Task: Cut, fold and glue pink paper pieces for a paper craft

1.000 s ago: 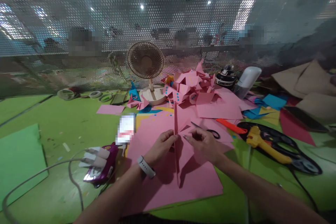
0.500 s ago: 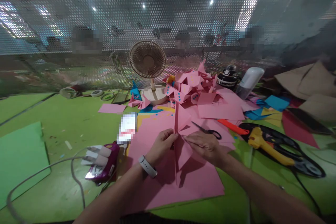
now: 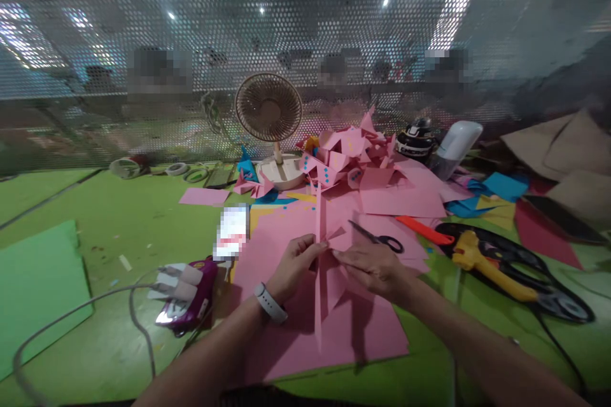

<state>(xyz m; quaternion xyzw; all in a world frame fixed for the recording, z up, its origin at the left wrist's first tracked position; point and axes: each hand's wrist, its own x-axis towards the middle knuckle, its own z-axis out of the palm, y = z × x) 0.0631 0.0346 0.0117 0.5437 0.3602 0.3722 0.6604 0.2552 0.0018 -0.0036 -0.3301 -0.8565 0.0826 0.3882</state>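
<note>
A folded pink paper piece (image 3: 329, 286) stands on edge between my two hands. My left hand (image 3: 300, 262) is closed, its thumb and fingers pinching the fold from the left. From the right, my right hand (image 3: 370, 267) presses its fingertips together against the same paper, near a small pointed flap (image 3: 334, 235). Underneath lies a stack of flat pink sheets (image 3: 272, 350). Black-handled scissors (image 3: 379, 238) rest on the paper just beyond my right hand.
A small fan (image 3: 270, 108) stands at the back beside a pile of folded pink paper shapes (image 3: 351, 152). To the right lie a yellow glue gun (image 3: 491, 270) and an orange cutter (image 3: 422, 229). A purple power strip (image 3: 198, 299) with plugs and a blurred phone (image 3: 232, 229) sit left.
The folded paper has turned slightly, so its near edge shows more upright and its right flap looks narrower. Both hands keep their grip in almost the same place.
</note>
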